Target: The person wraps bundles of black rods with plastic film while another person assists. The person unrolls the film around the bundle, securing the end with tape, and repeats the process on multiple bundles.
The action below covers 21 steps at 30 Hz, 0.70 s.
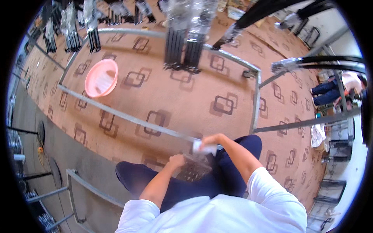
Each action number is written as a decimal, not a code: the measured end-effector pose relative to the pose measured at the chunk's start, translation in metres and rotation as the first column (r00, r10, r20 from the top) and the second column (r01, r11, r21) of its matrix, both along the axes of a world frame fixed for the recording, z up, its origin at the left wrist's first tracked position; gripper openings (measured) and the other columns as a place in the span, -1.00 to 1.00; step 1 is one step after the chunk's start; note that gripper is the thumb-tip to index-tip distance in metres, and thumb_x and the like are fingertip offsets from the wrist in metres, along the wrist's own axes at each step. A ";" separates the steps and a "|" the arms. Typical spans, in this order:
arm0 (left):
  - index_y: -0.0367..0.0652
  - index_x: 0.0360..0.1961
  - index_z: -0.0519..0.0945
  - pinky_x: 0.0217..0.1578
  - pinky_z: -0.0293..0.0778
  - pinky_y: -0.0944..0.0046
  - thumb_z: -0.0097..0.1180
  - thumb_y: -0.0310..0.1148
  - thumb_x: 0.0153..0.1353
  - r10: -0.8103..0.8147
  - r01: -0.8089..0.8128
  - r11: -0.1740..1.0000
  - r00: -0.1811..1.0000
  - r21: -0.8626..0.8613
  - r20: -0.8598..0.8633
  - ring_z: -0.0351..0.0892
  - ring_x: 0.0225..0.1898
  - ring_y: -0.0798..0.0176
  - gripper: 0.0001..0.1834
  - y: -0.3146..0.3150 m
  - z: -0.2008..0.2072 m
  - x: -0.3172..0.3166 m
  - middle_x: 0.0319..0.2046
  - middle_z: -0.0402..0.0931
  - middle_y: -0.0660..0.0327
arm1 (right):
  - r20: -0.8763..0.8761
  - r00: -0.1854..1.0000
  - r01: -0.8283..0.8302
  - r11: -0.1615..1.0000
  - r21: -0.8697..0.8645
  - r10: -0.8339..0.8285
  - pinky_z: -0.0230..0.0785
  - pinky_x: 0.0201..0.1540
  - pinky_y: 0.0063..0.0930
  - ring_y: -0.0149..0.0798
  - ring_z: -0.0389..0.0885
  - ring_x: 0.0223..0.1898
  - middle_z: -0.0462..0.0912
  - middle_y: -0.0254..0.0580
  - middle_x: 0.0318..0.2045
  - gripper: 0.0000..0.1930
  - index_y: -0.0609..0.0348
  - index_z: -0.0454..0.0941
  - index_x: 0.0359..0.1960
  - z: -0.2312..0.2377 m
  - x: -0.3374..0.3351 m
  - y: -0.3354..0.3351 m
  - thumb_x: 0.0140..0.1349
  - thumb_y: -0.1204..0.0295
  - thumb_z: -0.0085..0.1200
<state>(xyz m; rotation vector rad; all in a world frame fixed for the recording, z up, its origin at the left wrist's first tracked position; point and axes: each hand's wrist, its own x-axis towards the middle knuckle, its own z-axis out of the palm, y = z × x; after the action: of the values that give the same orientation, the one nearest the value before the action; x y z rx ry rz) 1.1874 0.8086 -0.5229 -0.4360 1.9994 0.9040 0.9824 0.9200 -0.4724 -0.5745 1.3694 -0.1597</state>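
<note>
My left hand (pixel 177 160) is closed on the edge of a dark grey-brown, box-like thing (pixel 194 173) in my lap, with pale specks over it; blur hides its exact kind. Above its far right side, my right hand (pixel 211 140) is closed around a small white object (pixel 205 149). That object is smeared by motion, so I cannot tell whether it is a cup or a folded cloth. My knees in dark trousers (pixel 243 151) are bent on both sides of the box-like thing.
A grey metal frame (pixel 128 117) lies low just beyond my knees. Inside it, a pink basin (pixel 101 78) stands on the patterned carpet (pixel 186 103). Plastic-wrapped bundles of black rods (pixel 184 46) hang at the far side. At the far right, another person (pixel 330 91) bends down.
</note>
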 end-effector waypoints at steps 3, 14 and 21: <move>-0.12 -0.18 0.48 -0.10 0.18 -0.20 -0.14 -0.19 0.04 0.144 -0.080 0.979 0.924 0.190 -0.354 0.34 -0.03 0.00 -0.64 -0.002 -0.005 -0.021 -0.11 0.40 0.04 | 0.176 0.875 0.483 0.833 -0.271 -0.451 0.28 -0.10 -0.41 -0.24 0.40 -0.14 0.44 -0.09 -0.18 -0.37 0.27 0.32 -0.07 0.079 -0.035 -0.023 -0.18 0.14 0.12; 0.19 0.15 0.11 0.03 -0.20 -0.36 -0.27 -0.05 0.18 -0.761 0.760 0.649 0.646 -0.039 -0.061 0.00 0.19 0.17 -0.52 0.035 -0.067 -0.028 0.10 0.16 0.18 | 0.609 0.537 0.782 0.073 -0.619 -0.584 0.33 -0.34 -0.52 -0.37 0.45 -0.39 0.46 -0.18 -0.38 -0.49 0.28 0.34 -0.18 0.108 -0.109 0.067 -0.15 0.20 0.08; -0.08 0.01 0.35 0.08 0.00 0.13 -0.34 -0.06 0.18 -0.671 0.676 0.729 0.737 0.105 -0.082 0.26 0.05 0.14 -0.53 0.046 -0.128 -0.008 -0.03 0.36 0.12 | 0.683 0.345 0.844 -0.106 -0.526 -0.643 0.28 -0.39 -0.59 -0.43 0.41 -0.41 0.44 -0.26 -0.43 -0.48 0.24 0.35 -0.22 0.120 -0.071 0.117 -0.18 0.14 0.10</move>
<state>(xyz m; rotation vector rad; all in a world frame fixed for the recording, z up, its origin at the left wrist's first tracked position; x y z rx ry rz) 1.1789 0.8546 -0.6512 0.3890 1.8969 0.5582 0.9115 1.0371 -0.3529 -0.4373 1.1424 -2.0179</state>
